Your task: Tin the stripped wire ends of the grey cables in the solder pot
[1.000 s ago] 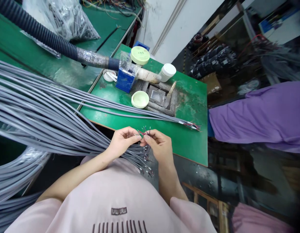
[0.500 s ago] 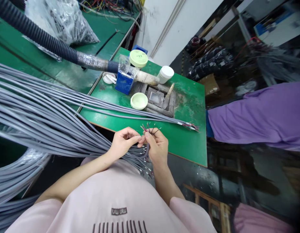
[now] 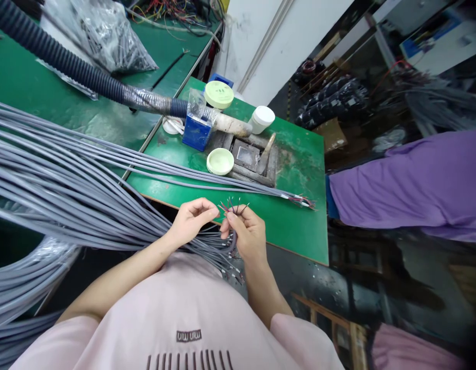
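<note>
Between the thumb and fingers of my right hand is the stripped end of a grey cable. Thin wires, some red and some dark with bare tips, fan out above those fingers. My left hand is closed in a pinch just left of the fanned wires. Whether anything sits in that pinch is too small to make out. Below both hands hang many more grey cable ends with stripped tips, in front of my shirt.
A thick bundle of grey cables comes in from the left. Several cables lie across the green table. A solder pot, an open pale-green tub, a white tub and a black hose are beyond. A purple-clothed person is at right.
My left hand has drawn back a little to the left, away from the wires. My right hand keeps its hold on the cable, with the wires shifted slightly left.
</note>
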Available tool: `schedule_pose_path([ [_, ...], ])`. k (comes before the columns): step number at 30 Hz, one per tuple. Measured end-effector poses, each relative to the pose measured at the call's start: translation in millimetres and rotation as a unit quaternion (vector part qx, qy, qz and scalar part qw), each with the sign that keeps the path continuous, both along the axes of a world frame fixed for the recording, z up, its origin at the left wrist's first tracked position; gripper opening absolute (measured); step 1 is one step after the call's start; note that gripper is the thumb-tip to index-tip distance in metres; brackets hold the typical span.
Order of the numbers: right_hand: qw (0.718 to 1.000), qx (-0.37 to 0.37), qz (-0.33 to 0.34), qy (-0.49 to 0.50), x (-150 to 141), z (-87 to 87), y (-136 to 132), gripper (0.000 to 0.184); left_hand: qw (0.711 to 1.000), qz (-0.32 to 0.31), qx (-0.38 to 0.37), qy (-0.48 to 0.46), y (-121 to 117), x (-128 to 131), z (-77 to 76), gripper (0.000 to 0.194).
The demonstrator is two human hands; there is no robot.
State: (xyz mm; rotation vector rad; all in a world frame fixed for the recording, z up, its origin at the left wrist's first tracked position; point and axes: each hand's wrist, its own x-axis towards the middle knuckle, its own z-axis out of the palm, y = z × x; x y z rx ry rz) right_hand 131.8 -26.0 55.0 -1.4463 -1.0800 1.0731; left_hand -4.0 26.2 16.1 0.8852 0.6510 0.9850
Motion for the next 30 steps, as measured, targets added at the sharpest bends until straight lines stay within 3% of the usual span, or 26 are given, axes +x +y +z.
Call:
schedule_pose_path([
  [10,1.000,-0.009,-0.002,-0.006,1.0,1.0,0.8,0.016,0.996,-0.035,-0.070,-0.050,2.7,1.0,-10.4,0.026],
  [14,0.999,-0.016,-0.007,-0.033,0.1,3.3,-0.1,0.017,1.000,-0.023,-0.007,0.012,2.1,0.5,-7.1,0.025],
  [16,0.999,-0.015,-0.014,-0.044,0.4,3.6,-0.1,0.017,0.992,0.016,0.097,0.078,1.8,-0.7,-6.0,0.022],
  [18,0.998,-0.020,-0.010,-0.054,2.0,2.3,0.4,0.019,0.947,0.088,0.261,0.163,1.5,-2.7,-5.5,0.016],
  [20,0.997,-0.035,0.024,-0.059,4.9,-0.8,1.4,0.027,0.861,0.169,0.416,0.239,1.1,-5.0,-5.6,0.009],
  [23,0.996,-0.056,0.066,-0.033,9.3,-7.3,3.2,0.037,0.751,0.247,0.539,0.291,-1.1,-6.4,-6.9,0.006],
  [26,0.998,-0.049,0.036,0.025,11.0,-11.5,4.8,0.032,0.710,0.274,0.581,0.290,-5.2,-3.9,-10.6,0.008],
  [30,0.994,-0.051,0.005,0.092,10.9,-10.8,6.7,0.026,0.702,0.285,0.589,0.281,-8.5,0.0,-15.5,0.008],
])
